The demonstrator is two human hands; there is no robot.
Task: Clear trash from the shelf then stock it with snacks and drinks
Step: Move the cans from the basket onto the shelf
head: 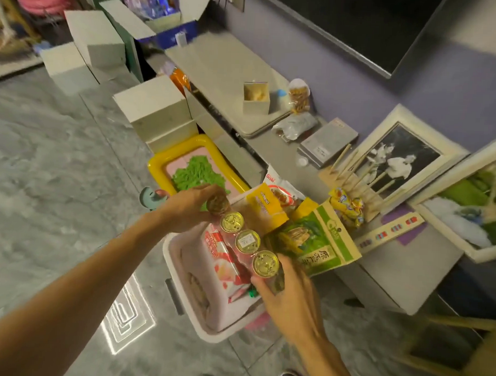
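Observation:
A row of small drink bottles (246, 241) with gold foil lids hangs over a white basket (208, 331) on the floor. My left hand (192, 211) grips the far end of the row and my right hand (289, 290) grips the near end. Inside the basket are a red and white snack pack (224, 260), a yellow packet (266, 206), an Oishi bag (283, 193) and a green seed bag (314, 240). The low grey shelf (225, 74) runs along the purple wall, with a bag of pretzel sticks (299, 96), a crumpled grey bag (295, 127) and a small open box (255, 99) on it.
White boxes (156, 108) and a yellow tray of green shreds (196, 172) sit on the floor left of the shelf. Framed pictures (402, 156), a grey flat box (328, 142), a wooden stick rack (354, 180) and a yellow candy bag (348, 208) crowd the shelf's right part. A wooden stool (457, 352) stands at lower right.

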